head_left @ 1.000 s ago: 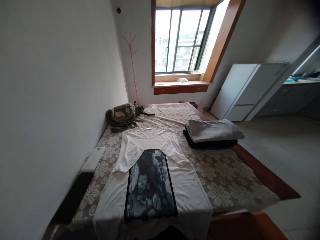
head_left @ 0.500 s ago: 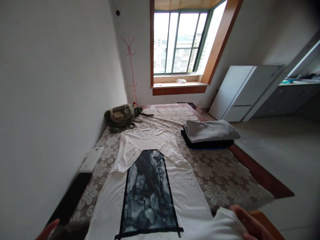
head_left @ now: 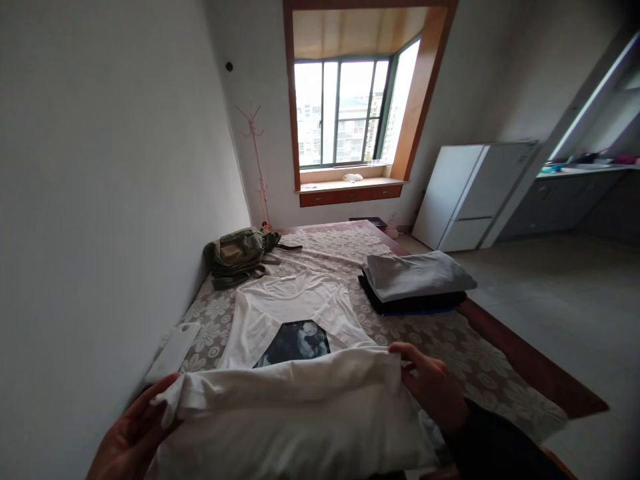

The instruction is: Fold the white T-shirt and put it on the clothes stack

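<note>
Head view, hands (head_left: 131, 437) gripping unlettered T-shirt (head_left: 295, 413)

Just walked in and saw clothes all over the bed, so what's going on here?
A person is handling a white T-shirt spread on the bed. The left hand and right hand each grip its lower hem, lifted and carried toward the collar, covering most of the dark print. Folded clothes sit to the right, a green backpack near the wall.
</note>
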Tool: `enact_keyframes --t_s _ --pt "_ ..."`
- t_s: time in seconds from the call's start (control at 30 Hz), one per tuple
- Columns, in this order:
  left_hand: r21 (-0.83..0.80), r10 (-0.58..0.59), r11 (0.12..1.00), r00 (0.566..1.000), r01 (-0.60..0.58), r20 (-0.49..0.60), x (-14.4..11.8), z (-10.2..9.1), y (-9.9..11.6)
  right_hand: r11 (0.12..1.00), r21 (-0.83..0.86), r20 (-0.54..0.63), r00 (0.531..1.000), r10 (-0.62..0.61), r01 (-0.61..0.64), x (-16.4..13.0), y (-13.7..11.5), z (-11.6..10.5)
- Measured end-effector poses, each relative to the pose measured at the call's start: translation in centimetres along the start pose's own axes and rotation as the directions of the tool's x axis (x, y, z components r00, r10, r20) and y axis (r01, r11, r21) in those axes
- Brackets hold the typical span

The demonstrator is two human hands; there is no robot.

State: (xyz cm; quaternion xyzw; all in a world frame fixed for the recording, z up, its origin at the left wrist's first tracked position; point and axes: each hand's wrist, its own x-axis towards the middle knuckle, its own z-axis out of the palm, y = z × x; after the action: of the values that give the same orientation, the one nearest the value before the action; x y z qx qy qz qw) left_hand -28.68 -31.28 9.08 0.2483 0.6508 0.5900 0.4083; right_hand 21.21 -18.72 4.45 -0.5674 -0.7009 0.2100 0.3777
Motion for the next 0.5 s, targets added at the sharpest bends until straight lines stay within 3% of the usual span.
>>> enact_keyframes --t_s 0.1,0.23,0.37,0.5 --pt "0.035 -0.01 0.999 0.996 0.007 0.094 2.6 1.9 0.8 0.978 -0.17 0.103 0.989 -0.104 0.12 3.3 1.1 1.7" --pt "0.028 -0.061 0.998 0.987 0.057 0.146 5.6 2.7 0.1 0.997 -0.045 0.157 0.986 -0.057 0.065 6.0 2.8 1.9" --pt "0.061 -0.08 0.995 0.995 0.076 0.058 7.4 2.9 -1.3 0.98 -0.192 0.144 0.987 0.071 -0.043 7.1 4.1 2.0" --pt "0.112 -0.069 0.991 0.998 0.068 0.011 8.5 3.6 -2.1 0.982 -0.189 0.225 0.973 0.047 -0.004 7.5 5.0 2.8"
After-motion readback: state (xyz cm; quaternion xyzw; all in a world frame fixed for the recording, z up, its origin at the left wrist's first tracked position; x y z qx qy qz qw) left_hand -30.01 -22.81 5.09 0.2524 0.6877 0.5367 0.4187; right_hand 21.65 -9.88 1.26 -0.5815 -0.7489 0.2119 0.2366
